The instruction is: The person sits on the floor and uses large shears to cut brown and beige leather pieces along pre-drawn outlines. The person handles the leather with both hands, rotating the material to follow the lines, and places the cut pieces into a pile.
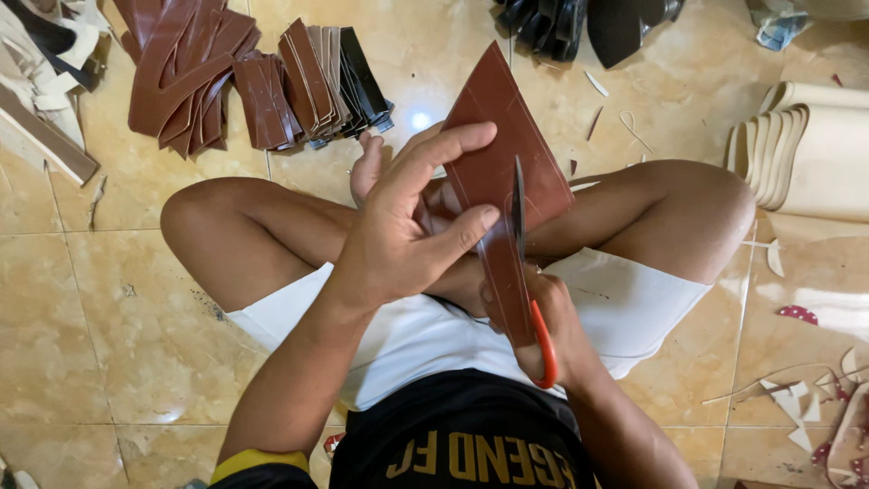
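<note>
Brown sheet [502, 136] between both hands [407, 235].

We see bright, even light from overhead, a small glare spot on the glossy floor tiles [419, 119], soft shadows under the legs, sharp focus throughout.

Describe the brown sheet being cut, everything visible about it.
The brown sheet is a flat, thin, smooth piece that looks like leather or a leather-like material, reddish brown with faint marked lines. It is roughly kite-shaped, its point aimed away from the person, held up over the crossed legs. The left hand pinches its left edge, fingers across the face. Scissors with a red handle, in the right hand, cut up its lower part, where a narrow strip hangs down.
</note>
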